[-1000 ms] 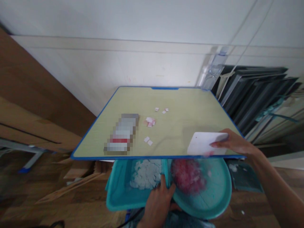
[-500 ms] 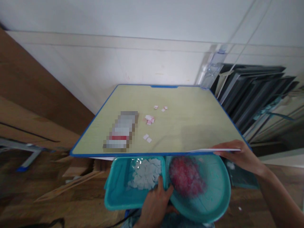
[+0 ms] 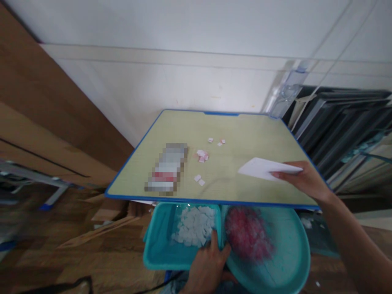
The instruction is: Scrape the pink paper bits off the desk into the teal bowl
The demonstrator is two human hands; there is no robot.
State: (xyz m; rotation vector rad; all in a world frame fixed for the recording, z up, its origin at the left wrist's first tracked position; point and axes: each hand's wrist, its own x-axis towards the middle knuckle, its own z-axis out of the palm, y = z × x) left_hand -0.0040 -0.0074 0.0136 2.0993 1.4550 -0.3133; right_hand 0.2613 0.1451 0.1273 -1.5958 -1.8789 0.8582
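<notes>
My right hand (image 3: 306, 181) is closed on a thin white sheet (image 3: 263, 168), pinching its right end between thumb and fingers above the right side of the yellowish board (image 3: 257, 130). Down in front, my left hand (image 3: 208, 261) grips the rim between a teal rectangular basket (image 3: 167, 261) and a round teal tray (image 3: 303, 249), index finger reaching over the basket's edge. White square pieces (image 3: 196, 226) fill part of the basket. A blurred red heap (image 3: 248, 232) lies in the tray. Small pink and white pieces (image 3: 202, 156) are scattered mid-board beside a pixelated phone-like object (image 3: 167, 169).
A clear plastic bottle (image 3: 286, 96) stands by the board's far right corner, against the white wall (image 3: 196, 81). Dark flat panels (image 3: 346, 118) lean at the right. Brown cardboard (image 3: 61, 110) rises on the left. Wood scraps (image 3: 104, 230) lie on the floor.
My right hand has lifted the white sheet from the board's near edge to above its surface, tilting its face into view. The whole view has shifted; my left hand keeps its place on the rim.
</notes>
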